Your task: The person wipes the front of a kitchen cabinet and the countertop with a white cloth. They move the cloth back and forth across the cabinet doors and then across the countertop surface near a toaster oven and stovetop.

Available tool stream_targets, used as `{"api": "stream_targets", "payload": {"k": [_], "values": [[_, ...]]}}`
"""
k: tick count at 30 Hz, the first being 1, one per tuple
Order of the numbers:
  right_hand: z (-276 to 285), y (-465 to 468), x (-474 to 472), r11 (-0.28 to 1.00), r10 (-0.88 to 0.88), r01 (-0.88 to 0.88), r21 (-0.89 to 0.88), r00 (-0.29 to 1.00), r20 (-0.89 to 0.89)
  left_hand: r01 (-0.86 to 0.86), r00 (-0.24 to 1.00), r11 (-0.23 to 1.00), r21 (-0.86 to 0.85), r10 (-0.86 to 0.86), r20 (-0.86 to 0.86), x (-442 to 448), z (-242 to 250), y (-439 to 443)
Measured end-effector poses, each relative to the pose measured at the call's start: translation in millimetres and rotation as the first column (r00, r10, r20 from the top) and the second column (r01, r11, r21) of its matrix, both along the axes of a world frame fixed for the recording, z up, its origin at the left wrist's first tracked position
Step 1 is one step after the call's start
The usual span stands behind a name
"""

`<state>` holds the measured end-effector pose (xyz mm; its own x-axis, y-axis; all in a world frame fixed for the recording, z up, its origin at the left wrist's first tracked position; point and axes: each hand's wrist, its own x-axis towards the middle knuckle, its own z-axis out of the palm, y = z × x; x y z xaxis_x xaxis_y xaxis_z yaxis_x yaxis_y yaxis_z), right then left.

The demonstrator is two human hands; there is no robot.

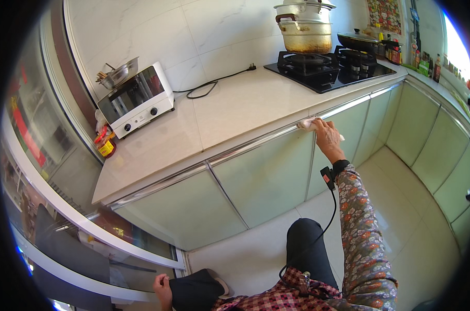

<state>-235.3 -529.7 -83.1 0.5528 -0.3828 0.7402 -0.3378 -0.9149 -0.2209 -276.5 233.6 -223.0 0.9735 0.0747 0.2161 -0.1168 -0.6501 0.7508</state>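
Note:
My right hand (328, 136) holds a crumpled whitish cloth (308, 124) against the metal edge strip along the top of the green cabinet doors (266, 175), under the countertop. A black band with a small cabled device is around that wrist, over a flowered sleeve. Low at the left, my left hand (163, 288) hangs beside my knee with its fingers curled; nothing shows in it. Above the doors runs the beige countertop (227, 116).
A white toaster oven (139, 101) with a metal bowl (120, 74) on top stands left, near a red-lidded jar (105, 145). A black cable (203, 87) lies behind. A steamer pot (307, 37) and lidded pan (357, 41) sit on the gas hob (320, 79). A glass sliding door (95, 229) is at left.

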Motion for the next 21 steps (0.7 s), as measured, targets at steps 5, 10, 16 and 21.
{"api": "stream_targets", "payload": {"k": [5,10,16,21], "values": [[-3,32,5,0.989,0.145,-0.145,-0.001,0.988,0.052,0.011,0.996,0.984,-0.176,0.005,0.092,17,-28,0],[-9,116,30,0.968,0.248,-0.244,-0.06,0.966,0.073,0.049,0.997,0.988,-0.149,-0.039,0.067,20,-25,-3],[-10,206,52,0.934,0.355,-0.349,-0.074,0.928,0.109,0.024,0.998,0.989,-0.147,-0.016,0.057,20,-22,-5],[-8,288,75,0.834,0.546,-0.527,-0.163,0.83,0.111,0.007,0.998,0.998,-0.057,-0.003,0.063,16,-16,-5]]}}
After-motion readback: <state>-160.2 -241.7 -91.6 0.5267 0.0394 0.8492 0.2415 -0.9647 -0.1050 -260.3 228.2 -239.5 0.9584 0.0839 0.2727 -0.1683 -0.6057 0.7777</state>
